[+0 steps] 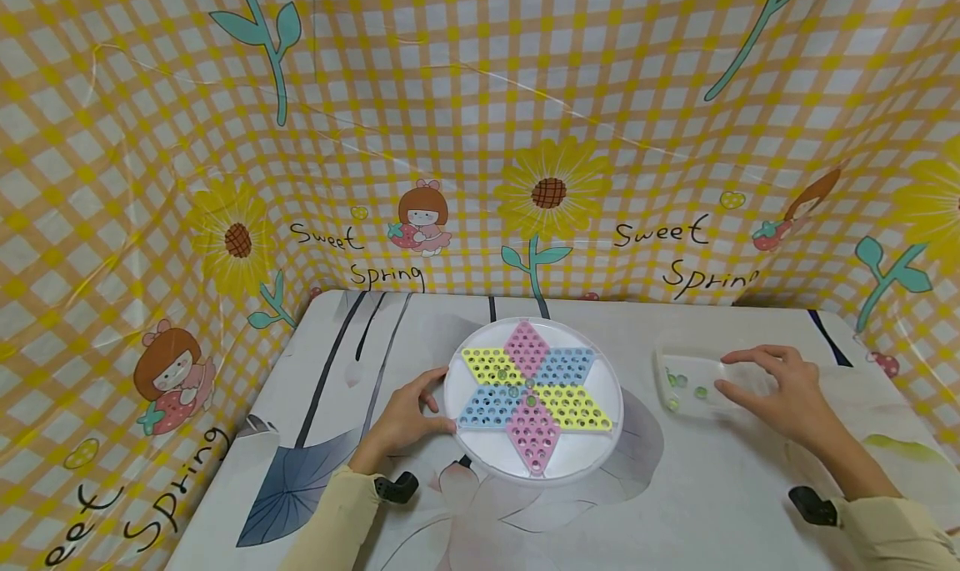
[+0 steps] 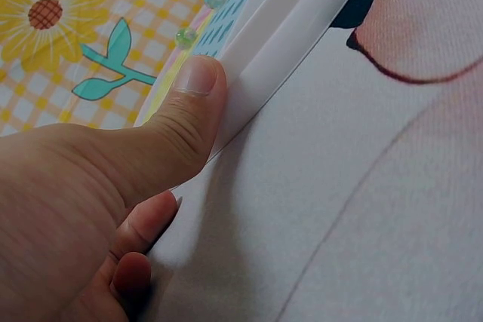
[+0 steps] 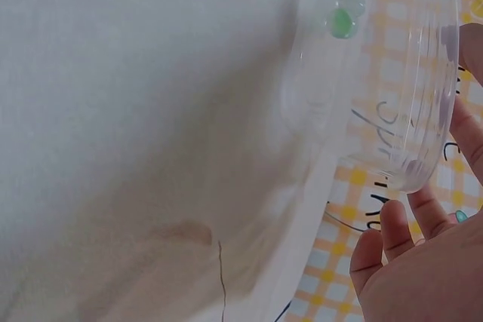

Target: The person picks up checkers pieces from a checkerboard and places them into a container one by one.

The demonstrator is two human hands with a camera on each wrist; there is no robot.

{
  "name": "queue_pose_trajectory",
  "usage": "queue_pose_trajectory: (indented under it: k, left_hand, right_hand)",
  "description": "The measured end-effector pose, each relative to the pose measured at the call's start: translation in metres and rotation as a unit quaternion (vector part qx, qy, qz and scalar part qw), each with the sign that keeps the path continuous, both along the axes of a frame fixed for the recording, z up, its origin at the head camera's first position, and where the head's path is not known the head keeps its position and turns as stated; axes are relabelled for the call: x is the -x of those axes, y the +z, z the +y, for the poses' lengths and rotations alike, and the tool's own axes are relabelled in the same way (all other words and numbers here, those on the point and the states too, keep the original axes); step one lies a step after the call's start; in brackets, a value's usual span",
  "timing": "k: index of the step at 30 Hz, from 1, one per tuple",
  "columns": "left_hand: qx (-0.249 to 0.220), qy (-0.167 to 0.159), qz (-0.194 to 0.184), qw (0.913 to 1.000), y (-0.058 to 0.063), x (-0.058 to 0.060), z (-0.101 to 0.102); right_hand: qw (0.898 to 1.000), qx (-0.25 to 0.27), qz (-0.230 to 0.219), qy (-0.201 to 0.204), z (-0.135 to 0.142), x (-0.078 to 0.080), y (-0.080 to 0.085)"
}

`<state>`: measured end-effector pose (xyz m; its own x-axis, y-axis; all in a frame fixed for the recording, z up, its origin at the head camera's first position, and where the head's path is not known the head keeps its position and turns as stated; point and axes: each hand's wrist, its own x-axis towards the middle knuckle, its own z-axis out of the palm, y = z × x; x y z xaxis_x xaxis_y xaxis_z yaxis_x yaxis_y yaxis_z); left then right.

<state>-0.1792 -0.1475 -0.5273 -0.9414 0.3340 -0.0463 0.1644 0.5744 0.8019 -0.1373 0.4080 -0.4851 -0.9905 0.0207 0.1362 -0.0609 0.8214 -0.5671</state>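
Note:
A round white Chinese checkers board (image 1: 577, 454) lies on the table, with a pink, yellow and blue star of holes. Several clear-green marbles (image 1: 531, 401) sit near its centre. My left hand (image 1: 405, 413) holds the board's left rim; in the left wrist view the thumb (image 2: 198, 84) lies against the rim and the other fingers are bent below. To the right stands a clear plastic box (image 1: 693, 353) with several green marbles (image 1: 701, 393) inside. My right hand (image 1: 783, 392) is over the box's right side, thumb and forefinger apart, with no marble visible between them.
A pale table (image 1: 420, 321) with printed flowers and dark stems carries everything. Behind it and along the left and right sides hangs a yellow checked cloth (image 1: 465, 137) with sunflowers. A black wrist device (image 1: 396, 488) sits at each sleeve.

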Motion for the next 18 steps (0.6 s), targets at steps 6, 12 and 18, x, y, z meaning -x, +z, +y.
queue_pose_trajectory:
  k: [6,12,18]
  left_hand:
    - [0.0,0.0,0.002,1.0,-0.0009,0.0002,-0.0004]
    - [0.004,0.004,-0.003,1.0,0.0001,-0.0003,0.0002]
    - [0.006,0.006,-0.004,1.0,-0.0002,0.0,0.0001]
  right_hand:
    - [1.0,0.002,0.003,0.0,-0.0019,-0.0006,-0.0004]
    - [1.0,0.001,0.015,0.008,-0.002,0.001,0.0023]
    - [1.0,-0.003,0.024,0.016,-0.0024,0.0024,0.0077]
